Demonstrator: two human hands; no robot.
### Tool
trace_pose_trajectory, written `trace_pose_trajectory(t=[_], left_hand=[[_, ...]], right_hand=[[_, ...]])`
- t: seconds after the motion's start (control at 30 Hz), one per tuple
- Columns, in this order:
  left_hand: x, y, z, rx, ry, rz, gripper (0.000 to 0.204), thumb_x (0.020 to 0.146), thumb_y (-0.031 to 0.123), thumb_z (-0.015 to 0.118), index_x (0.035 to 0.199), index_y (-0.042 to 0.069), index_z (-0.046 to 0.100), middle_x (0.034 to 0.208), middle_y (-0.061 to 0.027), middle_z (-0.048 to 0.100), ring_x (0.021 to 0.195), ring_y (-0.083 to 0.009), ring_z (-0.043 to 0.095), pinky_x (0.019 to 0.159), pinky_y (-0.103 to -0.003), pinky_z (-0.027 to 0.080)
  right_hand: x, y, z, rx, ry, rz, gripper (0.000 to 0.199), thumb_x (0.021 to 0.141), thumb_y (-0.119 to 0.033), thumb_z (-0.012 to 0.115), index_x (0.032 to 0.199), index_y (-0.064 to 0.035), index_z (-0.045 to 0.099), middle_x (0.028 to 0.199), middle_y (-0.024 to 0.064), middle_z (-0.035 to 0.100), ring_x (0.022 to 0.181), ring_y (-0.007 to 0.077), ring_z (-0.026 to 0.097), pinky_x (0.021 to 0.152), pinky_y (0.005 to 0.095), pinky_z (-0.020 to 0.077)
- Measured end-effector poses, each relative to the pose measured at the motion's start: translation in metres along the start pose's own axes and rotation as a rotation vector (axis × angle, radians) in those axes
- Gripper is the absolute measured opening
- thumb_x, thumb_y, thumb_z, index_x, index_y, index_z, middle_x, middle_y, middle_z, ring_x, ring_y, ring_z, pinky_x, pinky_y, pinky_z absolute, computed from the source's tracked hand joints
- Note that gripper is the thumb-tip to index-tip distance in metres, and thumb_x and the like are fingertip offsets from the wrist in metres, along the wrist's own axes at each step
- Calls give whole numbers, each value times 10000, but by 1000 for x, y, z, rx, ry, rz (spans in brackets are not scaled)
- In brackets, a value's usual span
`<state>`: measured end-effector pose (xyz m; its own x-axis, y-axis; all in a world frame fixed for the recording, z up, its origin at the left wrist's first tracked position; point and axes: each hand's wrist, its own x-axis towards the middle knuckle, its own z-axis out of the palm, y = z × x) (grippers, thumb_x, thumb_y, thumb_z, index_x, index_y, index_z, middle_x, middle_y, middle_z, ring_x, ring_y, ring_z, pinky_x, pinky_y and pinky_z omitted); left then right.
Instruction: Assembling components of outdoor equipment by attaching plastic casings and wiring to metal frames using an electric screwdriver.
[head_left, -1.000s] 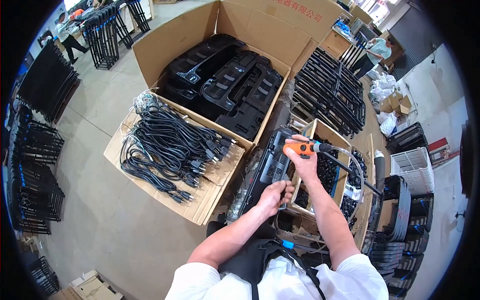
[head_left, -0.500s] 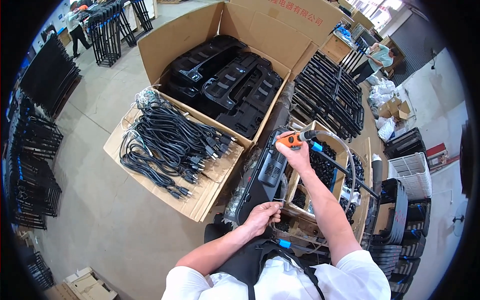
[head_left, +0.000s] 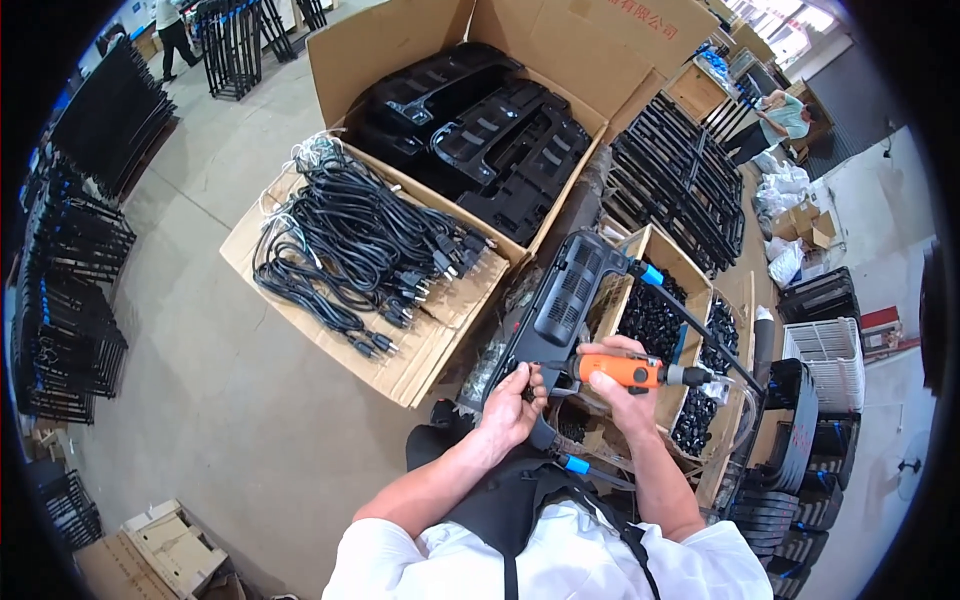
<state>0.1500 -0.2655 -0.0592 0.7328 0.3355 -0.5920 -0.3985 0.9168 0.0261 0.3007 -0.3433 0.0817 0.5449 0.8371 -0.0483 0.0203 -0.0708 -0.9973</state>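
My right hand [head_left: 625,402] is wrapped round an orange power screwdriver [head_left: 634,371]; a clear hose runs off its back end. The tool lies nearly level, its bit end pointing left toward my left hand [head_left: 510,410]. The fingers of that hand are pinched together beside the bit, and whatever is between them is too small to make out. Both hands are over the near part of a long black plastic housing [head_left: 533,350] with a vented, raised cover [head_left: 572,300]. A black tube with a blue band [head_left: 652,274] reaches from the housing's far end toward the right.
Bundled black power cords [head_left: 370,240] lie on a cardboard flap [head_left: 410,375] at the left. Behind stands a large carton [head_left: 340,70] of black plastic covers [head_left: 510,150]. Wooden bins [head_left: 648,245] of small black parts are to the right. Black frames [head_left: 680,180] and another person [head_left: 785,120] are farther off.
My right hand has brought the screwdriver from the housing's far end back toward me, beside my left hand, and its bit end points left. The whole view has shifted slightly.
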Motion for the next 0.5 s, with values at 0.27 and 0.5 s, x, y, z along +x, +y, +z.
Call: trace_pose_trajectory(t=[0.27, 0.5], left_hand=[[4, -6, -12, -53, -56, -19, 257, 1100, 315, 618, 1208, 87, 668, 922, 0, 652, 794, -134, 630, 704, -284, 579], [3, -1, -16, -62, -80, -37, 266, 1113, 301, 593, 1263, 88, 647, 895, 10, 615, 795, -142, 594, 727, -298, 538]], right_hand=[[-21, 10, -2, 37, 4, 29, 513, 878, -9, 780, 1342, -4, 562, 1282, 190, 724, 1201, 254, 688, 1074, 409, 544], [-17, 17, 3, -31, -74, 9, 510, 886, -35, 792, 1345, -26, 569, 1302, 170, 715, 1189, 234, 687, 1071, 397, 538]])
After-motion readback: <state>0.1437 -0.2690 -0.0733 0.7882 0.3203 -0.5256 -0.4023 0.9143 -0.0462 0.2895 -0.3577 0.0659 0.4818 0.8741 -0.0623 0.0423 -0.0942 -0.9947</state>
